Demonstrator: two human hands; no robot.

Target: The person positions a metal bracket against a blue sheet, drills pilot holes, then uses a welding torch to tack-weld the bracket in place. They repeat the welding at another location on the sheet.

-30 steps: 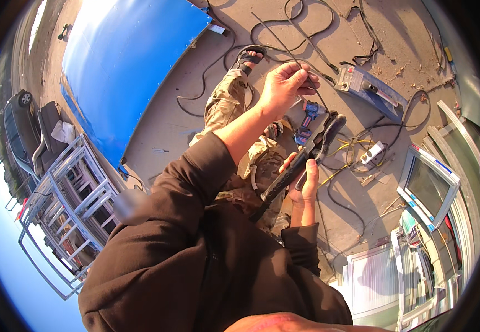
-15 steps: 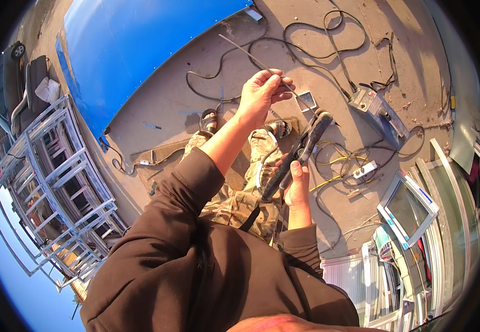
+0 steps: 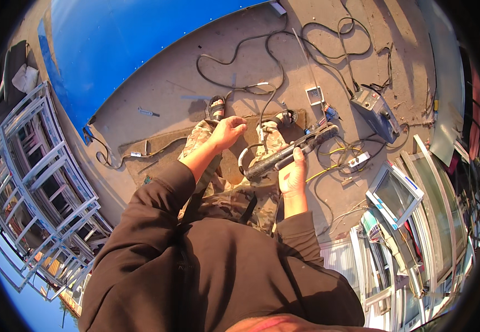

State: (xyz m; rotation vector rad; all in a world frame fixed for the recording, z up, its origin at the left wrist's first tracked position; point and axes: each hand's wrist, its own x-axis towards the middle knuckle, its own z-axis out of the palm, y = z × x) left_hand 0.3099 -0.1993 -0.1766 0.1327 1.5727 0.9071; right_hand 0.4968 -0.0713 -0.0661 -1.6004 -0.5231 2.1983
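Note:
My right hand (image 3: pixel 292 176) is closed around the black handle of a welding electrode holder (image 3: pixel 267 164), held over my knees. A long thin welding rod (image 3: pixel 308 63) sticks out from the holder's head and points away from me. My left hand (image 3: pixel 229 133) hangs to the left of the holder, apart from it and the rod. Its fingers are curled together, with nothing visible in them. A black cable (image 3: pixel 242 159) loops up from the rear end of the holder.
A welding machine (image 3: pixel 375 113) stands on the right, with dark cables (image 3: pixel 282 66) winding over the ground. Near it lie a white power strip (image 3: pixel 358 160) and a small white-edged packet (image 3: pixel 314 96). A blue sheet (image 3: pixel 123 39) is far left; metal frames (image 3: pixel 46 160) are stacked left; window frames (image 3: pixel 397 193) lean right.
My left hand has let go of the welding rod and drawn back toward the left. The rod has swung from pointing far left to nearly straight away from me.

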